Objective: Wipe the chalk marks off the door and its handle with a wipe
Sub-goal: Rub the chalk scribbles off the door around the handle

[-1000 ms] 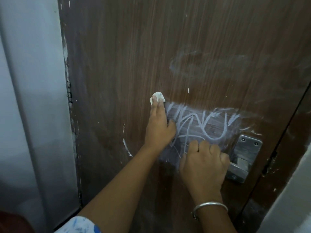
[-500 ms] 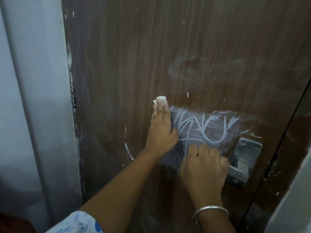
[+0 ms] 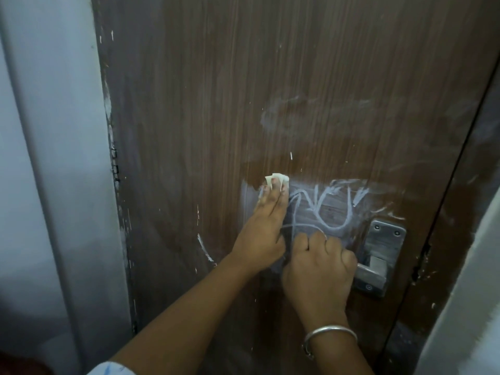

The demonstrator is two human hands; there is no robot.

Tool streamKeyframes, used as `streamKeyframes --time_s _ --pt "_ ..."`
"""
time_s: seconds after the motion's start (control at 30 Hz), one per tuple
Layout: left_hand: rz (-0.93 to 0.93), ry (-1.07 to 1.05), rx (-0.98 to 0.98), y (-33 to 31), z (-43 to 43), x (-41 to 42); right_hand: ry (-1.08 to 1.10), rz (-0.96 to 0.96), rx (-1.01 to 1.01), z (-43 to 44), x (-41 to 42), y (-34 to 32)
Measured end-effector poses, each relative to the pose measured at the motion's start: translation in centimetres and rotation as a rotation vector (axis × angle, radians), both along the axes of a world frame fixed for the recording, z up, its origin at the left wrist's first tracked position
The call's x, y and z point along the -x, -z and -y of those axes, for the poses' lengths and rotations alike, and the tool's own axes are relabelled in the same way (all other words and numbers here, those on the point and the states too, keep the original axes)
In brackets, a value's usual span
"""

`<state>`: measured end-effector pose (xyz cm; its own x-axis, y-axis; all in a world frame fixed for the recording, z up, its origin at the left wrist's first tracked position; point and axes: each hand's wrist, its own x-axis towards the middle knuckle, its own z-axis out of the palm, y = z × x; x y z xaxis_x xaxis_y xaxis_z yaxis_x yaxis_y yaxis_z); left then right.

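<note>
1. The brown wood-grain door (image 3: 216,104) fills nearly everything in front of me. Its laminate face is lined with fine vertical streaks and dulled by a powdery haze.
2. The left hand (image 3: 263,226) lies flat on the door with its fingers straight and close together. It presses a small crumpled white wipe (image 3: 276,179) against the wood, and the wipe shows as a soft folded wad just past the fingertips.
3. Immediately right of those fingers is the white chalk scribble (image 3: 327,209). Its looping, jagged lines are drawn over a greyish smudged patch that reaches towards the metal fitting.
4. The right hand (image 3: 319,269) sits just below the scribble and just beside the left hand's thumb. It is clenched with the knuckles up, fingers curled round the lever of the brushed metal handle (image 3: 385,239).
5. A flat stub of that lever shows to the right of the fist. It runs into a rectangular plate with rounded corners and small screw heads.
6. A smooth silver bangle (image 3: 331,331) circles the right wrist.
7. Well above the left fingertips there is a faint cloudy chalk smear (image 3: 297,117), soft-edged and half rubbed away.
8. To the left of the left wrist a short curved white stroke (image 3: 204,247) stands out sharply on the wood.
9. Further left of that arm, the door's edge is chipped and flecked white where it meets a smooth pale grey wall (image 3: 40,158).
10. A white sleeve with blue marks (image 3: 113,370) shows at the bottom, at the end of the left forearm.
</note>
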<state>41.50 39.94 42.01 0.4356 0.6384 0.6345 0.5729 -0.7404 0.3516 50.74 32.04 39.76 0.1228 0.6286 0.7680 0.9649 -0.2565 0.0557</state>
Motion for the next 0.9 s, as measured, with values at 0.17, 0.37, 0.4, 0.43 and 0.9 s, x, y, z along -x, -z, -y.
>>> streamKeyframes --time_s 0.17,0.37,0.4,0.43,0.9 --pt "0.019 -0.063 0.051 -1.2 0.4 -0.3 -0.012 -0.03 0.029 0.3 0.1 -0.2" --pt "0.06 0.066 0.095 -1.7 2.0 -1.4 -0.01 -0.028 0.116 0.8 0.0 -0.3" --pt "0.014 0.071 0.078 -1.8 2.0 -1.2 -0.006 -0.024 0.117 0.8 -0.1 -0.3" --pt "-0.026 0.059 0.061 -2.0 1.9 -0.9 -0.01 -0.026 0.111 0.9 0.0 -0.4" --pt "0.021 0.108 0.112 -2.6 5.3 -4.8 -0.14 -0.142 0.131 2.5 -0.8 -0.5"
